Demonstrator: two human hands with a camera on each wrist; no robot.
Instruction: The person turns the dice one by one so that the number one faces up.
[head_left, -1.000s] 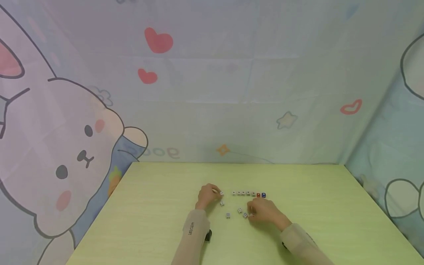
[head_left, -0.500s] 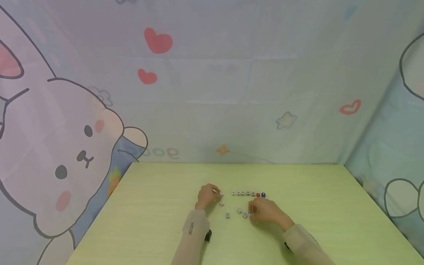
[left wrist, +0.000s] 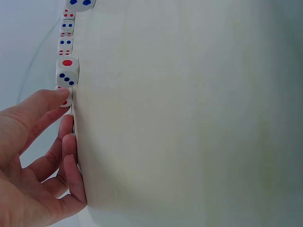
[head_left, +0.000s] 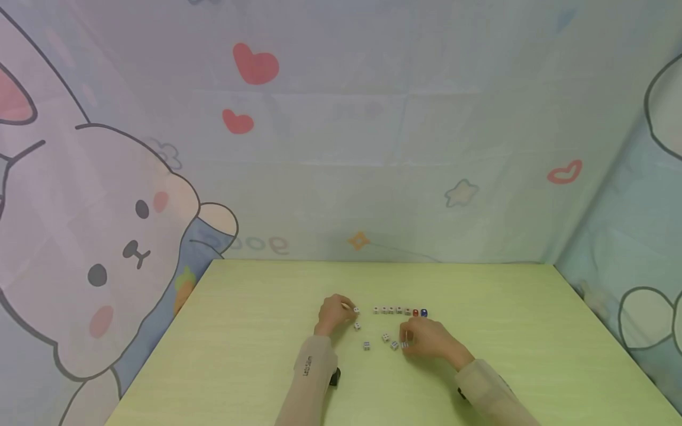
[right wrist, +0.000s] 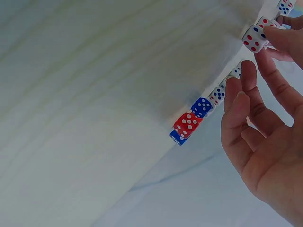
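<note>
My left hand (head_left: 334, 312) pinches a white die (head_left: 356, 310) between thumb and forefinger, left of a row of dice. That die (left wrist: 64, 97) is partly behind the thumb in the left wrist view, with another white die (left wrist: 67, 72) nearer the camera. My right hand (head_left: 430, 338) holds a white die (head_left: 404, 344) by thumb and fingertips, in front of the row's right end. In the right wrist view the thumb lies against this die (right wrist: 254, 39), which shows red and blue dots; the other fingers are curled loosely beside it.
Several white dice (head_left: 391, 310) stand in a row, ending with a red die (head_left: 415, 313) and a blue die (head_left: 424, 313). Loose white dice (head_left: 366, 345) lie between the hands on the yellow-green table (head_left: 256, 355). A printed cloth (head_left: 341, 177) hangs behind it.
Compared with a second ago, my right hand has shifted slightly right, and more of the die at its fingertips shows. My left hand stays in place.
</note>
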